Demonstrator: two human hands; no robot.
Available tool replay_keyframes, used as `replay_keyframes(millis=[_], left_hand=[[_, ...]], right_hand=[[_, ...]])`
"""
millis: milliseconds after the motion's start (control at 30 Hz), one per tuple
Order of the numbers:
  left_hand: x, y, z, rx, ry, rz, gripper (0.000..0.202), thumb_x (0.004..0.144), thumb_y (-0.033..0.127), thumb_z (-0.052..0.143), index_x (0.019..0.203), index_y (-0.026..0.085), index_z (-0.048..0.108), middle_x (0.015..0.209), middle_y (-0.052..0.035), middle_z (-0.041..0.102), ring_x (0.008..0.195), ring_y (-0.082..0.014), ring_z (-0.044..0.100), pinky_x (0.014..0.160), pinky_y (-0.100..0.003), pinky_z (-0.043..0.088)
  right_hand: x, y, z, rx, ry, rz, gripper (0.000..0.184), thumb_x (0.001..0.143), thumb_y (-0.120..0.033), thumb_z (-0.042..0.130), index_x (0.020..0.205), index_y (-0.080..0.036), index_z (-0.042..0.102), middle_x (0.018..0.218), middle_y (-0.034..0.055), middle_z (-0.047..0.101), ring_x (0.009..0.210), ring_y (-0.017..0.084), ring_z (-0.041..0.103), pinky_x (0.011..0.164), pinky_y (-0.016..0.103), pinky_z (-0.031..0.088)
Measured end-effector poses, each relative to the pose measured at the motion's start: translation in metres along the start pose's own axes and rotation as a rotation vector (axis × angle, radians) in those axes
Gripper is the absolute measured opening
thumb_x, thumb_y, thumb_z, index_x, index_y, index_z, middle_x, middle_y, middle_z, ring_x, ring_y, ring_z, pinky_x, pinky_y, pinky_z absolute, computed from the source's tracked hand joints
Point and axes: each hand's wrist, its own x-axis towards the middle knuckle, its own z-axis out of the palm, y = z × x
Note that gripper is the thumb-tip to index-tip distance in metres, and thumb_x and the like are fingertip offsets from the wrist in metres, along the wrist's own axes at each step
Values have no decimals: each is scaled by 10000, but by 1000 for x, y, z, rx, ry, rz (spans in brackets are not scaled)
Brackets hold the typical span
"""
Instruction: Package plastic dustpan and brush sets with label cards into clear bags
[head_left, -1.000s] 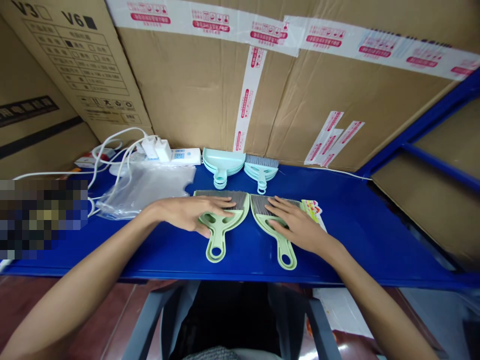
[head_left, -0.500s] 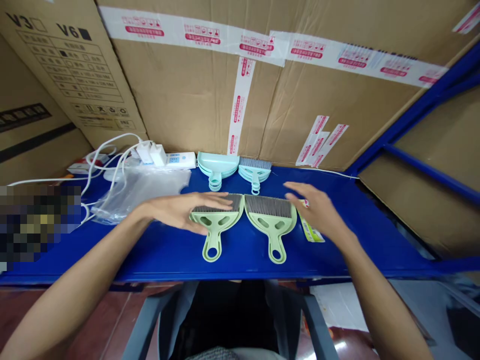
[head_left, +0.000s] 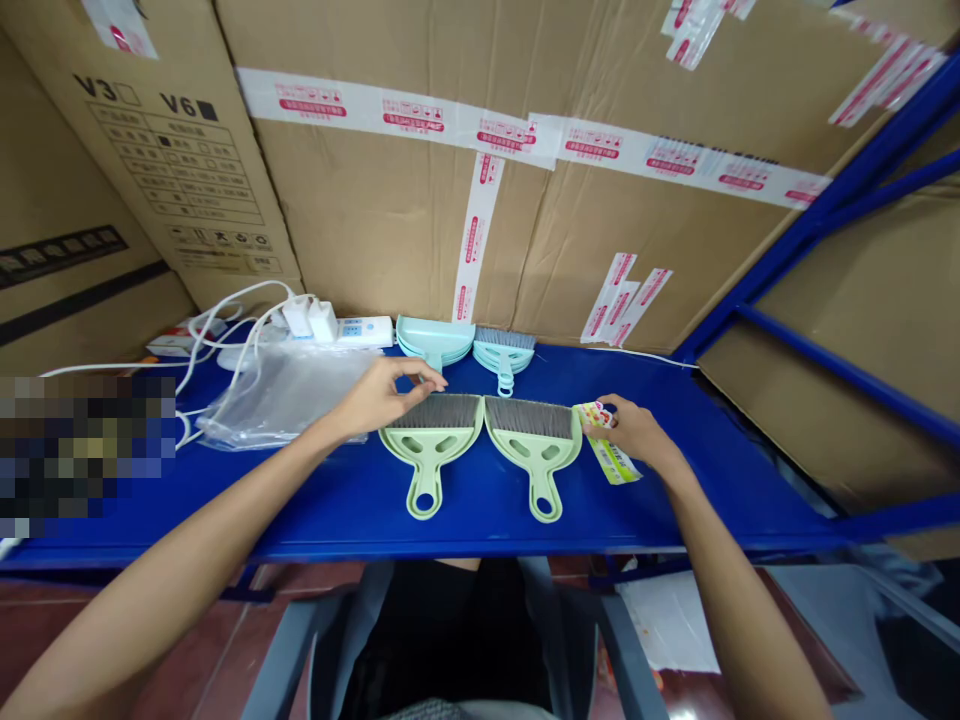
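Observation:
Two light green hand brushes with grey bristles lie side by side on the blue shelf [head_left: 720,440], the left one [head_left: 429,445] and the right one [head_left: 535,446], handles toward me. My left hand [head_left: 384,391] hovers at the far left corner of the left brush, fingers curled in a pinch with nothing visible in them. Closed on a printed paper label [head_left: 609,452], my right hand [head_left: 631,432] rests just right of the right brush. Behind them stand stacked pale blue dustpans [head_left: 433,342] and pale blue brushes [head_left: 504,350].
A clear plastic bag pile [head_left: 283,395] lies at the left. A white power strip [head_left: 352,330] with chargers and white cables sits behind it. Taped cardboard boxes [head_left: 420,200] wall the back. A blue rack frame [head_left: 825,330] rises at the right.
Both hands have lifted off the green brushes. The left moved back to the left brush's bristle corner and curled; the right went right and closed on the paper label. The brushes now lie straighter.

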Motion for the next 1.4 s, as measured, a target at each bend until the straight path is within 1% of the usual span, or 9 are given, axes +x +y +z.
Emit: replay_keyframes(millis=[133,267,433,767,933,1067,1167,1267,1400], left_hand=[[1,1,0,11,34,7,208,965,336,646,979,208,810,999,-63,837,914,-221,775,806,-348,596],[1,-1,1,12,50,11,206,959,321,646,968,201,814,981,-60,838,887,-206,775,775,-313,584],[0,-2,4,26,58,20,191,947,290,650,967,200,817,977,-58,837,873,-192,769,748,-281,570],[0,-2,4,26,61,28,196,941,273,641,972,197,819,963,-57,834,847,-190,763,705,-273,559],[0,-2,4,31,62,24,192,947,266,639,967,197,817,964,-58,832,838,-188,757,687,-273,549],[0,-3,5,-44,66,13,186,971,313,671,986,182,802,967,-74,824,858,-196,755,765,-309,571],[0,2,4,-218,53,15,231,974,366,722,1091,173,772,1067,-101,810,960,-214,760,877,-346,590],[0,8,5,-447,-28,29,369,989,393,726,1301,197,699,1249,-131,763,1067,-233,757,929,-371,600],[-1,8,9,-584,-94,-8,467,967,384,761,1390,215,657,1263,-136,748,1061,-228,752,885,-361,618]], right_hand=[[2,7,-2,87,108,-8,548,816,-357,773,1337,-219,674,1169,118,799,993,314,747,818,380,536],[-1,9,0,146,213,40,508,817,-315,755,1312,-223,687,1044,91,821,917,293,745,757,351,516],[-4,13,0,123,311,27,216,863,-325,678,1016,-242,806,956,87,822,885,292,737,743,356,497],[-4,22,-6,201,377,-79,325,854,-409,621,933,-210,865,1088,139,827,984,337,761,804,426,555],[-18,17,-31,275,468,-151,292,847,-432,657,885,-210,842,1007,125,827,892,314,768,783,424,578],[-40,-12,-64,459,518,-246,231,849,-436,743,933,-226,788,922,72,805,730,246,732,708,386,587],[-51,-55,-78,750,376,-382,291,812,-401,828,1036,-251,717,952,48,794,798,246,757,691,355,612],[-53,-108,-73,938,148,-533,426,832,-331,822,1224,-271,667,1026,43,790,923,260,776,753,364,642],[-42,-164,-47,1009,52,-653,403,850,-268,772,1242,-242,685,1104,54,798,1003,243,769,835,362,637]])
